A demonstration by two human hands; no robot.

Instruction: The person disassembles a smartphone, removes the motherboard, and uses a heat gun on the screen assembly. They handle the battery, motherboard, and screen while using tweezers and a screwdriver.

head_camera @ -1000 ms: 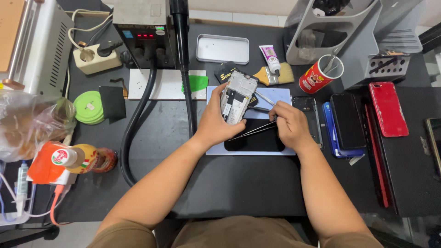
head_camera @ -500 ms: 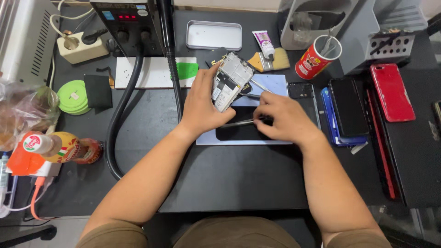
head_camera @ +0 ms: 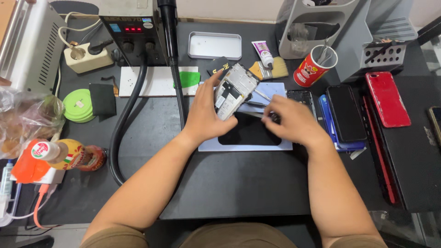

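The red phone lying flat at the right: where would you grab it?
Grip the red phone by its two long edges, coming from above. It lies flat, back up, on the black mat, its right edge free; a dark phone sits left.

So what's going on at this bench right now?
A person is working on an opened phone. Their left hand holds it tilted up above a pale blue mat, with its insides showing. The right hand is close beside it, holding thin metal tweezers pointed at the phone. Other phones, among them a red phone, lie to the right, and a brush and a red can sit just behind.
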